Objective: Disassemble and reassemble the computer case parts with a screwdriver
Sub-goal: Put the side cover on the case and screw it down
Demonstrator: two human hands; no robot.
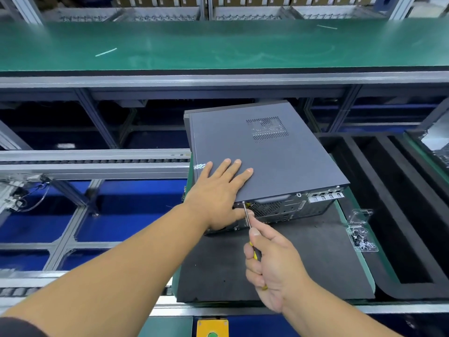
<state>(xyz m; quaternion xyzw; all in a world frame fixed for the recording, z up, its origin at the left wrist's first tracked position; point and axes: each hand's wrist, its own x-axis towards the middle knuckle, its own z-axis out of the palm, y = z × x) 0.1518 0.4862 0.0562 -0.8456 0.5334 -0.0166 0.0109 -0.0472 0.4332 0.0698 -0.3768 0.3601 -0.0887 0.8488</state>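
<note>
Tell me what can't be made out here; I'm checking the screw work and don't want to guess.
Head view only:
- Screw head at the screwdriver tip: too small to tell type or how far out.
- Screwdriver handle: mostly hidden in the right hand.
- Computer case rear left corner: covered by the left hand.
- Clear bag contents: blurred.

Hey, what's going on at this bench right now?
A person is working on a computer case lying on a dark foam mat. The left hand presses flat on the side panel, thumb beside the screwdriver shaft. The right hand grips the screwdriver, its tip at a screw on the rear edge. Loose screws sit in a clear tray nearby.
</note>
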